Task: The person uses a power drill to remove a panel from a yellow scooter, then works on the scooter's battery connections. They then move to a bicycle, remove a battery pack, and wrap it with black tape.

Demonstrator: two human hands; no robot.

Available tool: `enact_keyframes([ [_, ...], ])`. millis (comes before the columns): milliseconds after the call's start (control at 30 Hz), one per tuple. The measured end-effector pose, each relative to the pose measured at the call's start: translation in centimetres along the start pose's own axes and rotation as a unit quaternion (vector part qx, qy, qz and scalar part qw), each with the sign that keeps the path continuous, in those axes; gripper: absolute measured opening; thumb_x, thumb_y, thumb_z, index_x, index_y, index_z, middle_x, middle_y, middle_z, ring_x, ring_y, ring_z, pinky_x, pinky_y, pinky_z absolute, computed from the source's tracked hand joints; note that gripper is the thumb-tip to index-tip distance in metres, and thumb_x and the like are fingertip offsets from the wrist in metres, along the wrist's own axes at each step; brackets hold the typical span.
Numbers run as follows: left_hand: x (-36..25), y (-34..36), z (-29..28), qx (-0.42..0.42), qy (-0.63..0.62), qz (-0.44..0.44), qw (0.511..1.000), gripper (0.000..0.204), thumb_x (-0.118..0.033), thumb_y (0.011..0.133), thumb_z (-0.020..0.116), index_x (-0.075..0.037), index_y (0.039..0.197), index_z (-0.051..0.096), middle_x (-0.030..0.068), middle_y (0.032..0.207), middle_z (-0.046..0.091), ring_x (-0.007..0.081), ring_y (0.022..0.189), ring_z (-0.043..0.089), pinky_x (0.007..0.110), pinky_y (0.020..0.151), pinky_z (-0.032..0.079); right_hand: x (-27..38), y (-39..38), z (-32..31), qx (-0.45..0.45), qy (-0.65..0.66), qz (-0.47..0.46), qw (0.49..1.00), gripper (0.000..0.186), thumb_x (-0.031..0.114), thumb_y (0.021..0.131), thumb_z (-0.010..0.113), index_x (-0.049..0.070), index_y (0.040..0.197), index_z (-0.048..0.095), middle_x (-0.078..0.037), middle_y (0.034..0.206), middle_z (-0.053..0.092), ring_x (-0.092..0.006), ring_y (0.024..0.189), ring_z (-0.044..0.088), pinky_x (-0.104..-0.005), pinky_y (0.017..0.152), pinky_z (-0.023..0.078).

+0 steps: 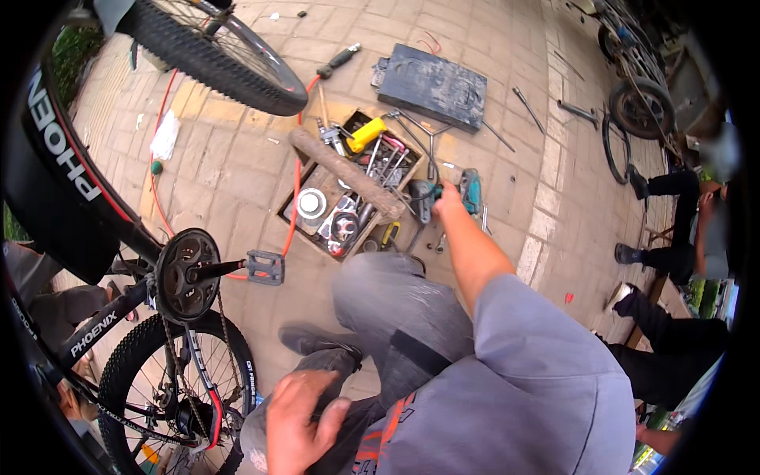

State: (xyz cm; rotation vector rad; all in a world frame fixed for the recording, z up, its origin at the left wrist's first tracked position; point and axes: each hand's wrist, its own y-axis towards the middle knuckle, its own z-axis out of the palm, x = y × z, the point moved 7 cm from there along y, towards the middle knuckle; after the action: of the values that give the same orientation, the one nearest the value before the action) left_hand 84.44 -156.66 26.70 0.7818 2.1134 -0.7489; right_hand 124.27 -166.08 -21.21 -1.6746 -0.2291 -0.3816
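Note:
My right hand (pixel 450 199) reaches forward to the right side of a wooden toolbox and is closed around the handle of a teal and black cordless drill (pixel 471 188). Its fingers are mostly hidden behind the back of the hand. Near my left thigh is my left hand (pixel 302 419), empty, its thumb apart from loosely bent fingers. The open toolbox (pixel 366 237) holds a yellow-handled tool (pixel 366 134), sockets, wrenches and a round white tin (pixel 311 203). Across its top runs a thick wooden bar (pixel 347 174).
A black mountain bike stands at left, its pedal (pixel 265 267) jutting toward me. An orange air hose (pixel 291 229) crosses the paving to an inflator handle (pixel 340 61). Beyond the toolbox lies a dusty black case (pixel 431 85). Loose rods, a hammer (pixel 578 113) and seated people are at right.

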Motion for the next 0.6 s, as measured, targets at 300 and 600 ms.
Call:
enact_keyframes([
  [300,8.4,1.7,0.0,-0.028,0.007,-0.101,0.995,0.026,-0.017,0.084,0.064,0.004,0.098,0.065,0.0217,0.094,0.066,0.0368,0.087,0.062,0.041,0.081,0.049,2.8,-22.5,-9.6,0.242,-0.397,0.011,0.885,0.020,0.020,0.078,0.069,0.005,0.088,0.061,-0.007,0.077,0.064,-0.0182,0.068,0.063,-0.0320,0.063,0.053],
  [600,-1.2,-16.1,1.4,-0.034,-0.036,-0.164,0.985,0.028,-0.025,0.084,0.061,-0.001,0.097,0.066,0.0182,0.101,0.066,0.0357,0.098,0.059,0.044,0.089,0.045,6.5,-62.1,-8.7,0.475,-0.458,-0.025,0.751,0.033,0.012,0.075,0.067,-0.001,0.105,0.059,-0.008,0.084,0.065,-0.0170,0.076,0.064,-0.0312,0.071,0.051],
])
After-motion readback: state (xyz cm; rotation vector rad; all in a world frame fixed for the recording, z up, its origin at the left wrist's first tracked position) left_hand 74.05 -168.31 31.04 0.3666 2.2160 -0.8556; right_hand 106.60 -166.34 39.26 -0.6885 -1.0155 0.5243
